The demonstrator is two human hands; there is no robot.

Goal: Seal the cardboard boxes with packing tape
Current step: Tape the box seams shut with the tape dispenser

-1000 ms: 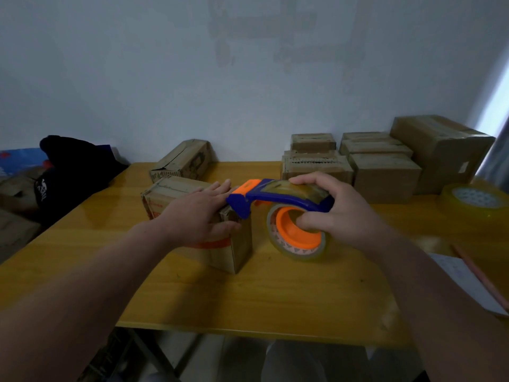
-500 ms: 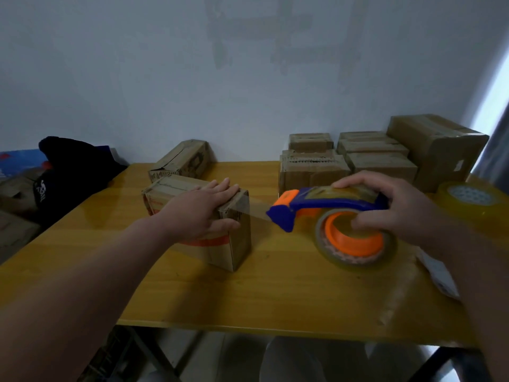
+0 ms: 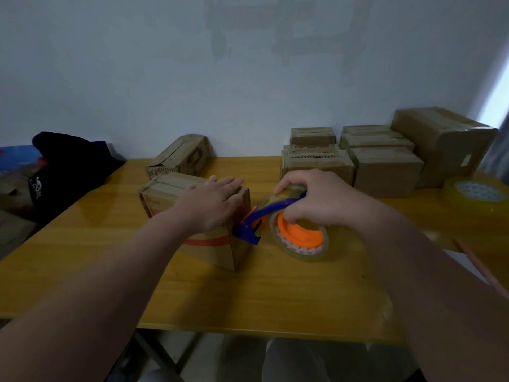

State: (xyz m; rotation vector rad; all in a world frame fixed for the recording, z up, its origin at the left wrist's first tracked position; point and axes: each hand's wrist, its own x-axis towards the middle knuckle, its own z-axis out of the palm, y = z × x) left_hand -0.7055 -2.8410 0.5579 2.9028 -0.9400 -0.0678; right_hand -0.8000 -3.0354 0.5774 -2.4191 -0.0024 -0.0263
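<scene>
Half a second ago the dispenser was held out to the right of the box, with a strip of tape stretched between them; now it is tipped nose-down against the box's right end face, its blue front edge touching the cardboard about halfway down that face. The right hand is closed around the dispenser from above, fingers curled over the blue handle and the orange hub, and the clear tape roll hangs at an angle just above the tabletop.

The left hand lies flat and open on top of the box at its right end, fingers together and reaching to the top edge, pressing down rather than gripping. It is in the same place as before. The box sits on the tabletop left of centre, one corner turned toward the camera, with an orange band across its near side.

Behind it, near the wall, another box lies on its side. To the right at the back is a cluster of smaller boxes, some stacked, and one larger box beside them. A spare tape roll lies flat at the far right of the tabletop. A dark bundle of fabric sits off the tabletop's left end.
</scene>
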